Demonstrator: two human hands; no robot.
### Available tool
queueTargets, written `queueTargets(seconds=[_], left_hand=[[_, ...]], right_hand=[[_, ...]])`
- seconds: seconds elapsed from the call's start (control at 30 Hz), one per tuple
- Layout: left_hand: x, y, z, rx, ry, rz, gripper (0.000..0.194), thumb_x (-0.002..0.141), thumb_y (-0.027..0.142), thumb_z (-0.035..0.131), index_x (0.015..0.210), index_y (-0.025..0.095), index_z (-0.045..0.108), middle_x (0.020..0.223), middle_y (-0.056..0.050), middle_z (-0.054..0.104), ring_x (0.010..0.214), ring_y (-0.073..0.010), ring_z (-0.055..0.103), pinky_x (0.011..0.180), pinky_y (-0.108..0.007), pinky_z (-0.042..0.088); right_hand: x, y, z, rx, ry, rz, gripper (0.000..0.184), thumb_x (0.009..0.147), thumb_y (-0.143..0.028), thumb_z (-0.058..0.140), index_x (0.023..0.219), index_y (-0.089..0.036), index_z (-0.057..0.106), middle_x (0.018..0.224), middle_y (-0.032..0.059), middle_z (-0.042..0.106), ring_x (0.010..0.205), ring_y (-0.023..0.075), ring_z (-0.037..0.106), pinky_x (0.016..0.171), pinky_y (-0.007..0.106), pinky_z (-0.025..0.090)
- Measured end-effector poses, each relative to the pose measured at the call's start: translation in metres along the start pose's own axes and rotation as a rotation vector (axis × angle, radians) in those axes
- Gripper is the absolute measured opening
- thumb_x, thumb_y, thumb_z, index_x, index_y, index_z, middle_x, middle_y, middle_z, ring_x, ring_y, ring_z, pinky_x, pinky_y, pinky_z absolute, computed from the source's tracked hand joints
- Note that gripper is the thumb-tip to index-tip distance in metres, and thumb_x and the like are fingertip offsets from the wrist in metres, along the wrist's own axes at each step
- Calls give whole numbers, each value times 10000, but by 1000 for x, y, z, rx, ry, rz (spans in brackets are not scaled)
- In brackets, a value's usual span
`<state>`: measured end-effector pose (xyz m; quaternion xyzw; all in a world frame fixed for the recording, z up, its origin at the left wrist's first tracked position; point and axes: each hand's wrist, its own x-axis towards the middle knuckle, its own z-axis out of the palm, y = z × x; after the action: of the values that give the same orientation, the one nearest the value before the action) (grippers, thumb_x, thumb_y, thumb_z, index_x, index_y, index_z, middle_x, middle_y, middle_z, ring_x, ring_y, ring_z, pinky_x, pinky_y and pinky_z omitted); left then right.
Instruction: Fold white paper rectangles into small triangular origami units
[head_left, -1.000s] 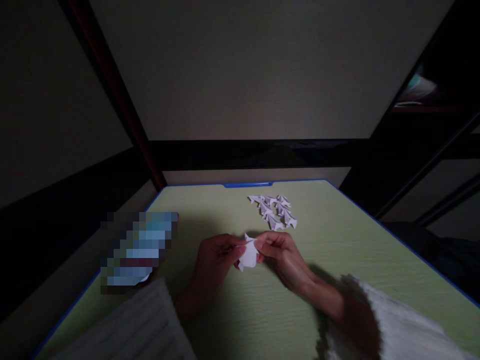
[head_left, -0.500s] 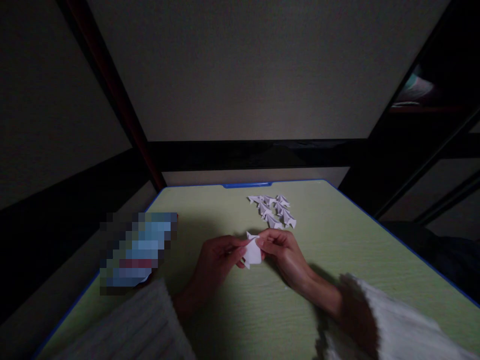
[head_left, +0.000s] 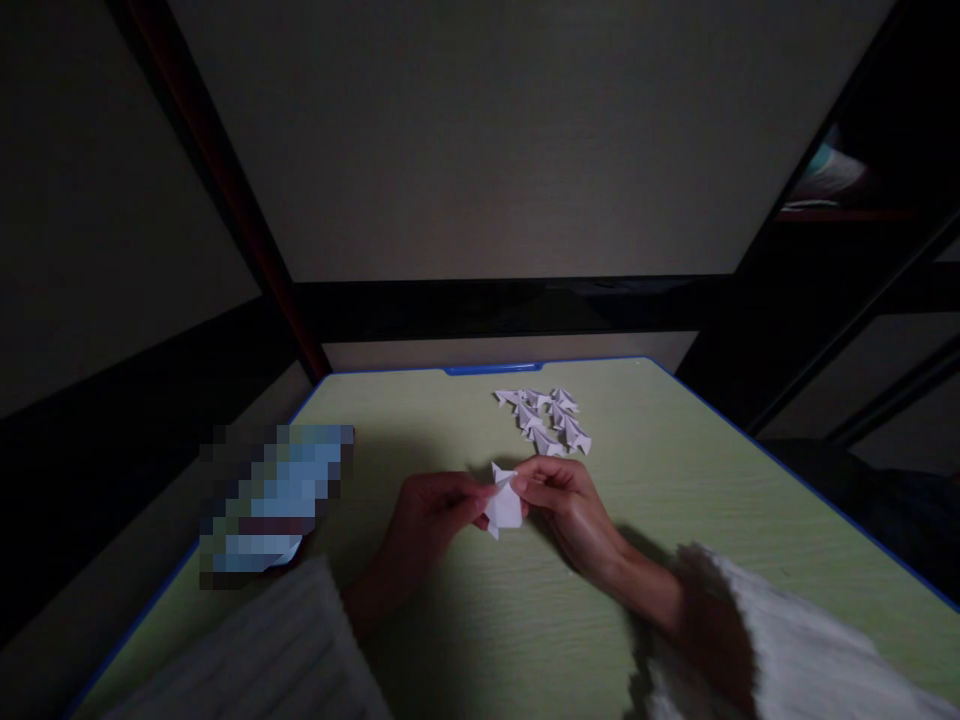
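A small piece of folded white paper [head_left: 505, 506] is held up between both hands over the table. It has pointed corners at the top and a small tip sticking out at the lower left. My left hand [head_left: 439, 515] pinches its left edge between thumb and fingers. At the upper right corner, the thumb and index finger of my right hand [head_left: 566, 500] grip the paper. Just beyond the hands lies a group of several folded white paper pieces [head_left: 546, 422], close together on the tabletop.
The light green table [head_left: 720, 500] has a blue rim. On its left side lies a blurred-out flat object [head_left: 289, 500], its kind hidden by pixelation. A pale panelled wall [head_left: 495, 140] stands behind the table. Farther right is a dark shelf with a whitish bundle [head_left: 836, 178].
My left fingers have shifted slightly left along the paper's edge, showing more of it. My right hand keeps nearly the same place.
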<state>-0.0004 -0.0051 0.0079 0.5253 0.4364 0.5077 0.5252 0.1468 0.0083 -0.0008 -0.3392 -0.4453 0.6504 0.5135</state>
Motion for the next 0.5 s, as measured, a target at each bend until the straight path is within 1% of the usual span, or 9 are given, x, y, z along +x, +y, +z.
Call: queueTargets(seconds=[0.07,0.17,0.27,0.37,0.5], left_hand=[[-1,2,1,-31,6,-4,63,547,104,628,545,150,671,501,11,623,459,-104,565,448,-184,451],[-1,2,1,-61,27,-23,94,537,79,626,554,156,677,509,14,634,451,-99,563,443,-181,452],[-1,-1,0,-71,24,-39,97,549,87,626,582,158,682,514,11,643,443,-97,556,442,-187,448],[0,-5,-2,-73,7,-48,107,572,112,621,642,155,689,526,1,651,450,-98,548,453,-196,440],[0,-7,-2,-144,-14,-74,118,582,138,619,676,142,690,540,-17,655,475,-109,550,458,-204,428]], right_hand=[[0,-2,0,-18,-4,-1,68,603,-170,610,552,-124,608,462,-21,541,445,76,447,472,217,307],[0,-5,2,-111,-23,-29,119,620,-217,611,549,-121,601,449,-25,523,440,76,440,462,215,306],[1,-7,3,-163,-30,-27,137,585,-238,646,539,-124,587,421,-38,510,408,66,420,432,205,295],[1,-7,3,-148,-47,-4,152,559,-235,670,515,-125,574,405,-41,514,387,61,413,416,199,287],[1,-2,1,-80,-75,3,159,596,-237,650,509,-121,585,430,-26,539,412,67,442,438,202,297]])
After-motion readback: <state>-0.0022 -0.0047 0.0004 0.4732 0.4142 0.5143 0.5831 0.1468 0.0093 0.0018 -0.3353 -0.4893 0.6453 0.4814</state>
